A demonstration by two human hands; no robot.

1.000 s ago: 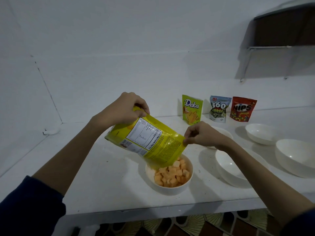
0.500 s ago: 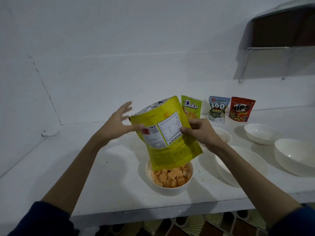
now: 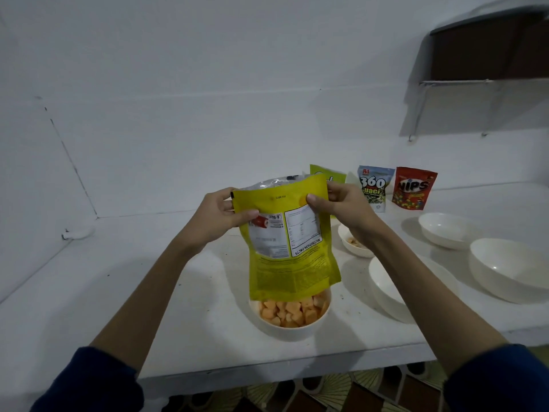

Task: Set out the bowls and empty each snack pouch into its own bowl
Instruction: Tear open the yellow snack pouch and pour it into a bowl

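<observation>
A yellow snack pouch [image 3: 292,257] hangs upright over a white bowl [image 3: 292,330] filled with orange snack pieces. My left hand [image 3: 221,220] grips the pouch's upper left side and my right hand [image 3: 341,208] grips its upper right corner. The pouch's silver-lined top faces away from me. Behind my right forearm a small bowl [image 3: 352,246] holds a few pale pieces. Three pouches stand at the back: a green one [image 3: 325,175], mostly hidden, a blue "360" pouch [image 3: 374,187] and a red "Nips" pouch [image 3: 413,188].
Three empty white bowls sit on the white counter [image 3: 118,292] to the right: one under my right forearm [image 3: 386,288], one at the back [image 3: 444,233], a large one [image 3: 508,269] nearest the right edge. A dark shelf [image 3: 490,55] hangs on the wall above.
The pouch went from tipped over the bowl to upright. My left hand let go of it, then took hold of its upper left side; my right hand stayed on it.
</observation>
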